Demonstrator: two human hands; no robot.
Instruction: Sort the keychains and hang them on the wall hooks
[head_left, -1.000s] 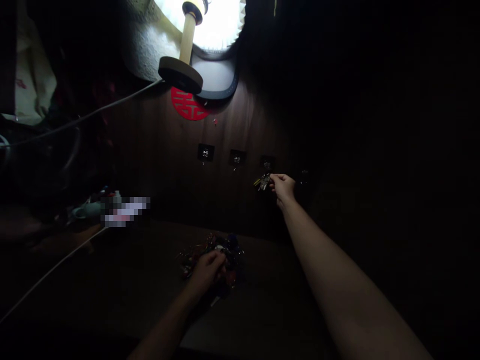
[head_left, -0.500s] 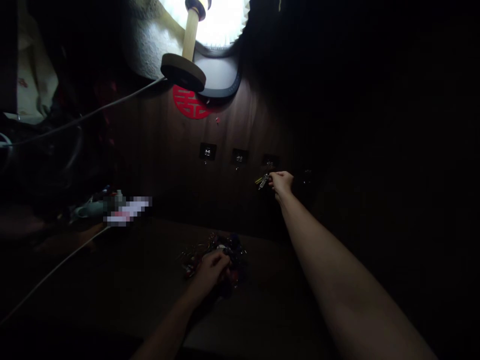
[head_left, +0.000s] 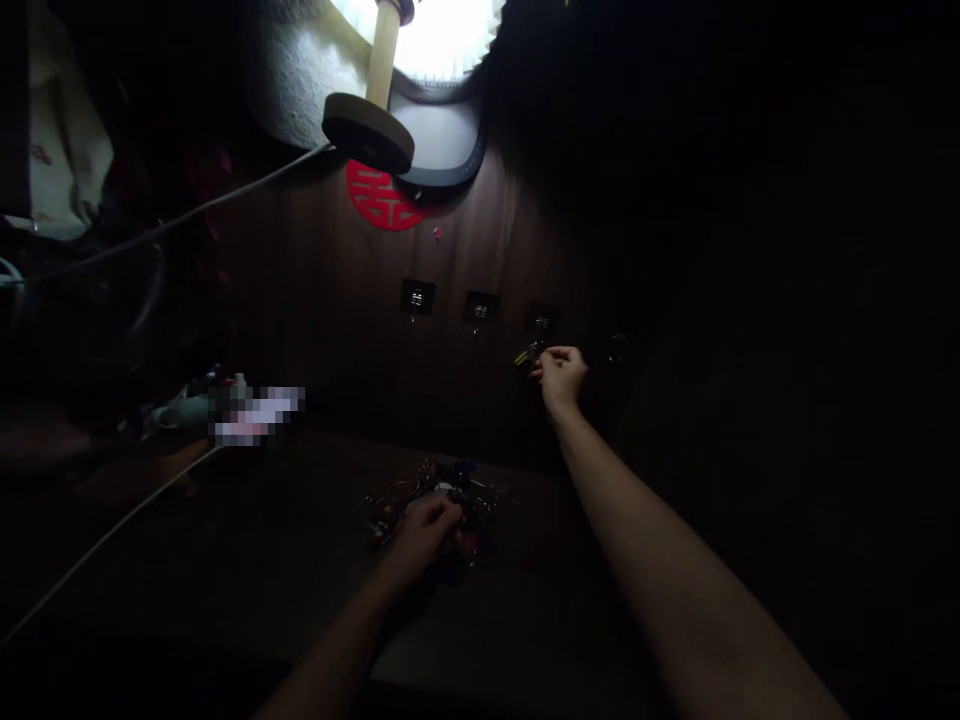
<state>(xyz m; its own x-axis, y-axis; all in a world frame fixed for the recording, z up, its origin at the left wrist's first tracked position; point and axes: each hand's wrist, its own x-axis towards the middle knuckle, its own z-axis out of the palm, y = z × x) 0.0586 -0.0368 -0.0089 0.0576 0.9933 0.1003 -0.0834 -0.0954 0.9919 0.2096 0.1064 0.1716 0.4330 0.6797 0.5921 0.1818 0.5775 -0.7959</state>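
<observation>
Here we are in very dim light, and nearest us the dark surface (head_left: 465,640) spreads out from its front edge. Our left hand (head_left: 427,530) is over it, short of the back edge, fingers curled, thumb and forefinger close together. We can't tell whether they pinch anything. Right there, touching and partly under it, sits a jumbled pile (head_left: 429,480) of small metal and coloured bits, red and dark blue among them. Over at the left end of the surface we have a white cable (head_left: 127,525) slanting up toward a pale green object (head_left: 186,411).

Now beyond the back edge, up against the wood panel (head_left: 322,320), our right hand (head_left: 561,375) is raised, fingers bent and drawn together. At its fingertips we spot the small bunch of keys (head_left: 525,355), some yellow, just below the third hook plate (head_left: 542,318) from the left; whether we're gripping it or merely touching it, we can't tell. Higher up, a red cut-out (head_left: 386,205) shows beneath a glaring lamp (head_left: 450,40).
</observation>
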